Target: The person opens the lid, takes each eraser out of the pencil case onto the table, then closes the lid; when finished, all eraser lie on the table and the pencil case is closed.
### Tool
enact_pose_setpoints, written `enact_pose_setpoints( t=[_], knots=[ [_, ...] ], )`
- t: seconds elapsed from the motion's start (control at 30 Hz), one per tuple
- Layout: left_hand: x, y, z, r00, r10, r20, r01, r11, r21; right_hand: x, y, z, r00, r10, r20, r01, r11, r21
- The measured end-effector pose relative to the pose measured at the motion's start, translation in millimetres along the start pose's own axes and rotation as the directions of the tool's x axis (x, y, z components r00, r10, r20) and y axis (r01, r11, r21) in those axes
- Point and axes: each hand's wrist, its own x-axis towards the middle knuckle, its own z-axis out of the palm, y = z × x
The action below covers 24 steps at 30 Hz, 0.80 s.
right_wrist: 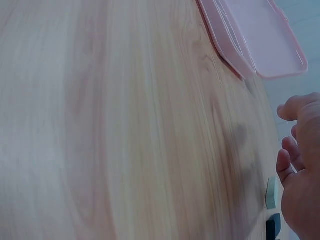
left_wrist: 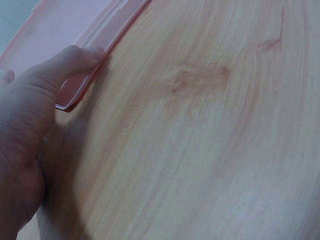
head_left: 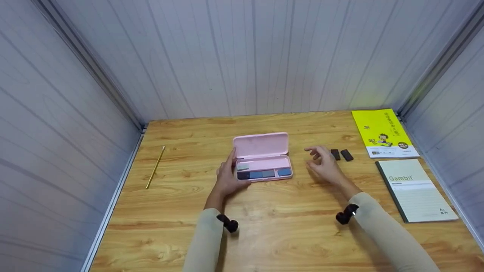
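The open pink case (head_left: 262,158) lies mid-table; my left hand (head_left: 228,177) grips its left end, thumb curled on the rim. My right hand (head_left: 324,165) hovers loosely spread, empty, beside two dark erasers (head_left: 340,154). Notebooks (head_left: 414,189) lie further right.

Even bright overhead light, soft shadows under hands, head view bowed at edges, wrist views blurred
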Motion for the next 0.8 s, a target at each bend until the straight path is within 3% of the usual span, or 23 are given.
enact_pose_setpoints(
  t=[0.2, 0.47, 0.8],
  knots=[
    [-0.1, -1.0, 0.6, 1.000, -0.008, -0.005, 0.008, 1.000, -0.001, 5.6, -7.6, 15.2, 0.999, 0.000, 0.035, -0.001, 1.000, 0.024],
    [0.6, -0.5, 1.3, 1.000, 0.017, -0.003, -0.017, 1.000, -0.001, 10.2, -17.1, 32.8, 0.997, -0.068, 0.029, 0.067, 0.997, 0.049],
    [0.4, -2.2, 0.8, 1.000, 0.000, 0.003, 0.000, 1.000, 0.014, 10.7, -27.7, 57.3, 0.995, -0.047, 0.089, 0.038, 0.994, 0.099]
  ],
)
